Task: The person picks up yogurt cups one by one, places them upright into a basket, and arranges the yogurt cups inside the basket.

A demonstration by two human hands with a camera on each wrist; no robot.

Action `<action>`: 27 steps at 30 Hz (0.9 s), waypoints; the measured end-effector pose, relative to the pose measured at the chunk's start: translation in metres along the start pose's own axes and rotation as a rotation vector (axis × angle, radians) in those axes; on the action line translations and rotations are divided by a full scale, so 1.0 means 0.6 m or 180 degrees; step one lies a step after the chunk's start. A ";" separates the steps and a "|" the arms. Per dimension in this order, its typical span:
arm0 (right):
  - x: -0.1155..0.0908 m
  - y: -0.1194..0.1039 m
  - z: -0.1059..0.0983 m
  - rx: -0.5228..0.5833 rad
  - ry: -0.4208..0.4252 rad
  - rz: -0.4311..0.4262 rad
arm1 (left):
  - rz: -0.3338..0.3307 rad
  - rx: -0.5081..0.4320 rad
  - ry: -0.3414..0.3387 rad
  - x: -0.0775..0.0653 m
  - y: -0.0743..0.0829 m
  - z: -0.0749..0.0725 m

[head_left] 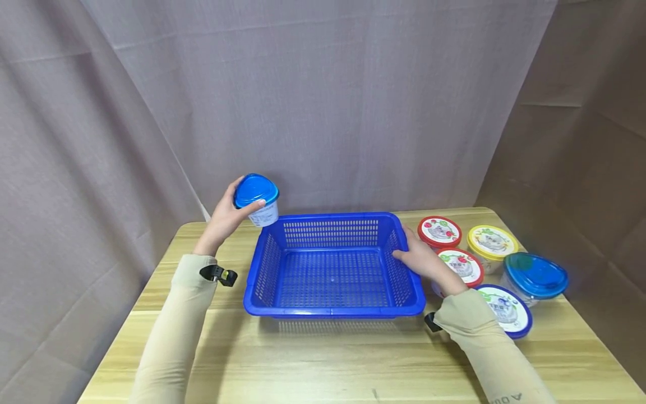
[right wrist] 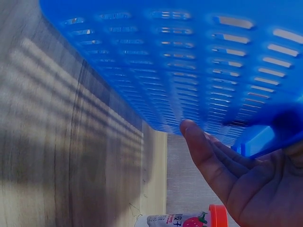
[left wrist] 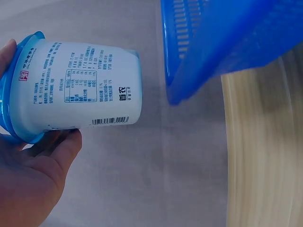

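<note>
In the head view my left hand (head_left: 222, 219) grips a yogurt cup (head_left: 264, 215) with a blue plastic lid, held up beside the back left corner of a basket. Printed text and a barcode show on the white side of the cup (left wrist: 90, 85) in the left wrist view. My right hand (head_left: 421, 255) holds the right rim of the blue basket (head_left: 333, 312), thumb over the inside and fingers under the outer wall. The right wrist view shows these fingers (right wrist: 203, 161) against the slotted wall, with the basket's shadow on the table below. Inside, the basket is bare.
Right of the basket stand several cups: two red-lidded cups (head_left: 440, 231), a yellow-lidded cup (head_left: 492, 241), a cup with a clear blue lid (head_left: 536, 274) and a dark-blue-rimmed cup (head_left: 504, 311), partly behind my right forearm. A grey curtain (head_left: 323, 112) hangs behind the wooden table (head_left: 313, 365).
</note>
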State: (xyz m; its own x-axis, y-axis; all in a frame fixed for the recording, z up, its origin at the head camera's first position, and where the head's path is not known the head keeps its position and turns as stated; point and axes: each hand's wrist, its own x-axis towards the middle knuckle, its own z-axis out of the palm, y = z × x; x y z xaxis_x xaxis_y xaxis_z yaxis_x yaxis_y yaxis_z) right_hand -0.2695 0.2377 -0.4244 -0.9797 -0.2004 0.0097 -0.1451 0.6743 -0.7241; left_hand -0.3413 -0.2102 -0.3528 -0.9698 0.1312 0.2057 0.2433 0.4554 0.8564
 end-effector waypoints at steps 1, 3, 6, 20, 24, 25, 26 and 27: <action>0.000 0.000 0.001 0.0006 0.0001 0.0004 | 0.0005 0.0003 -0.0012 0.002 0.001 0.005; 0.000 0.000 0.001 0.0011 0.0009 -0.0007 | 0.0005 0.0012 -0.0043 0.004 0.003 0.014; 0.000 0.001 0.001 -0.0004 0.0024 -0.0035 | 0.0030 -0.0001 -0.0070 0.007 0.008 0.028; -0.003 -0.001 0.000 -0.0014 0.0034 -0.0020 | 0.0097 0.0093 -0.0234 0.012 0.022 0.068; -0.003 -0.001 0.000 -0.0014 0.0030 -0.0006 | 0.0088 0.0102 -0.0275 0.014 0.026 0.074; -0.002 -0.002 0.000 -0.0025 0.0027 -0.0006 | 0.0090 0.0108 -0.0287 0.015 0.027 0.075; -0.002 -0.002 0.000 -0.0020 0.0025 0.0003 | 0.0093 0.0116 -0.0303 0.015 0.028 0.076; -0.002 -0.003 0.000 -0.0015 0.0021 0.0008 | 0.0094 0.0114 -0.0310 0.016 0.029 0.078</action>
State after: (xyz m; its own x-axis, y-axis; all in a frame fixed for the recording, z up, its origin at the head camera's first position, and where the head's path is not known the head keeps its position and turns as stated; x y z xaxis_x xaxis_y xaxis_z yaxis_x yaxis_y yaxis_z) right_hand -0.2682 0.2367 -0.4233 -0.9809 -0.1940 0.0126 -0.1434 0.6781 -0.7208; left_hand -0.3457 -0.1597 -0.3578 -0.9562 0.2293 0.1822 0.2740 0.4810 0.8328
